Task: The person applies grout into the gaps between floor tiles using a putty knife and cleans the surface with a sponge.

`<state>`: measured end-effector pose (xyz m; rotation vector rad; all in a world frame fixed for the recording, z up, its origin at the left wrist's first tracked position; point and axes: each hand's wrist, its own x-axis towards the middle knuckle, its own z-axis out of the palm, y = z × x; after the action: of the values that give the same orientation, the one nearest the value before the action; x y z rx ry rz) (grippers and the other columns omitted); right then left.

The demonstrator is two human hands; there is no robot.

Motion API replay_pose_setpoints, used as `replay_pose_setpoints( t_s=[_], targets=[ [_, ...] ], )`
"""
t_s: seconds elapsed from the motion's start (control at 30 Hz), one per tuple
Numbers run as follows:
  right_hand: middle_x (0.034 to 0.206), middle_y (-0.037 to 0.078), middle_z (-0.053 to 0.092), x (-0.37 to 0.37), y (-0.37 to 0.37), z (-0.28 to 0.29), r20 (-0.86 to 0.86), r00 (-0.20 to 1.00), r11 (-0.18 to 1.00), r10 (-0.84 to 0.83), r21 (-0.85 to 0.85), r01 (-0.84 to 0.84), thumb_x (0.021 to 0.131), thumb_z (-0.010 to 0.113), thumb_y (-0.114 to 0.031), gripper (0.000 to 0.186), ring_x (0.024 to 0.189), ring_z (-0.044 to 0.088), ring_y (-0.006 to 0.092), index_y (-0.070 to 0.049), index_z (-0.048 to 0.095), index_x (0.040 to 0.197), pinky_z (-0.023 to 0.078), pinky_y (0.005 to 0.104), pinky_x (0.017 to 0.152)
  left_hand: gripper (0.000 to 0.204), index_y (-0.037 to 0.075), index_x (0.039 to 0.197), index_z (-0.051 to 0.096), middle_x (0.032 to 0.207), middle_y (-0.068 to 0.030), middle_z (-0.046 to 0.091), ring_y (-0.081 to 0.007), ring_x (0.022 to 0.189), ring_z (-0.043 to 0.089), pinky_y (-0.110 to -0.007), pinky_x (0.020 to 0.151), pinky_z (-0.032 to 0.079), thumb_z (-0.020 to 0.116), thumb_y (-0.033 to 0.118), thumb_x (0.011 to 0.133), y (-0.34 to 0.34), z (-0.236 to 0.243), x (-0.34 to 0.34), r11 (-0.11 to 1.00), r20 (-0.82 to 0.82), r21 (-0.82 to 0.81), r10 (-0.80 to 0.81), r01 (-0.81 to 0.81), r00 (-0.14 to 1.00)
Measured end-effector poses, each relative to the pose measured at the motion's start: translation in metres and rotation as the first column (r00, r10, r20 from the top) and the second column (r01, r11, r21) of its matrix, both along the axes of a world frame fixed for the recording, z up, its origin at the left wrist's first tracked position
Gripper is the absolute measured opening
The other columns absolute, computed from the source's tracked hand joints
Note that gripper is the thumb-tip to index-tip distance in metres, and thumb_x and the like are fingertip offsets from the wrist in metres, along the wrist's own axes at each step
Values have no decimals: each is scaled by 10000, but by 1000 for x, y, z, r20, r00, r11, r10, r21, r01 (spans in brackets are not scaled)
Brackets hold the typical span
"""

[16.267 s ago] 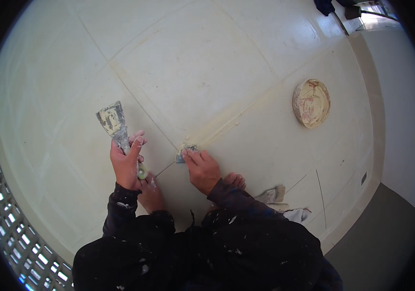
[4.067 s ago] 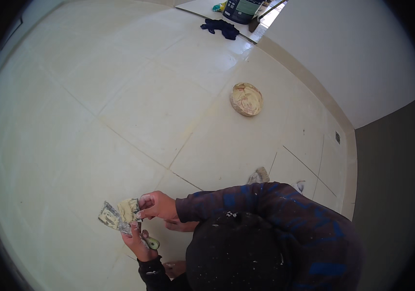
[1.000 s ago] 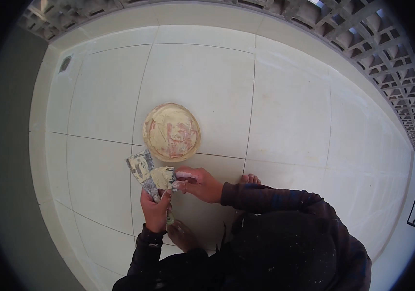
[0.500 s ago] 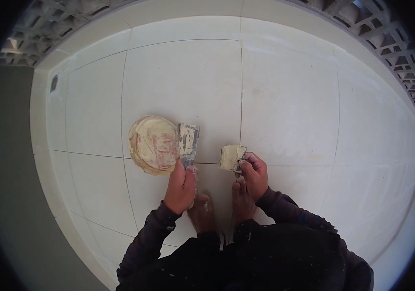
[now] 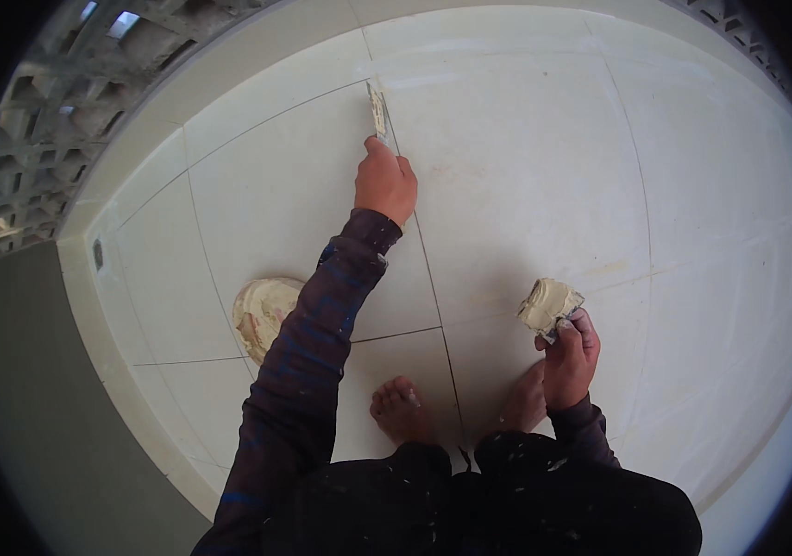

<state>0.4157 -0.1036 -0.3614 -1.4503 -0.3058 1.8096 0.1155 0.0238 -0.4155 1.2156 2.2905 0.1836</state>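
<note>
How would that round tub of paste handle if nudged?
The tub looks broad and shallow, so it probably won't tip easily. Its smeared rim might be slippery to grip. The cream paste looks thick, so it likely won't slosh.

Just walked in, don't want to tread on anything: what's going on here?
The left hand reaches forward with a scraper, close to a dark tile joint; whether it touches is unclear. The right hand holds a blade coated in cream paste. A pan of paste sits on the floor, partly hidden by the left sleeve.
</note>
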Motion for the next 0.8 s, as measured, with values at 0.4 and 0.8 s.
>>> replay_pose_setpoints(
  t_s=[0.4, 0.8],
  targets=[
    [957, 43, 618, 41, 32, 9, -18, 996, 980, -82, 178, 84, 945, 496, -78, 180, 792, 542, 116, -2, 588, 1080, 457, 284, 680, 403, -154, 1189, 365, 878, -326, 641, -479, 801, 655, -522, 720, 540, 535, 86, 914, -72, 51, 56, 993, -42, -117, 8, -13, 999],
    [981, 44, 630, 47, 63, 14, -144, 988, 957, -51, 275, 90, 945, 497, -76, 166, 808, 554, 115, -5, 591, 1062, 457, 291, 673, 470, -152, 1270, 347, 782, -269, 639, -474, 762, 638, -530, 699, 508, 534, 69, 899, -200, 100, 123, 984, 88, -145, 119, -106, 989]
  ],
)
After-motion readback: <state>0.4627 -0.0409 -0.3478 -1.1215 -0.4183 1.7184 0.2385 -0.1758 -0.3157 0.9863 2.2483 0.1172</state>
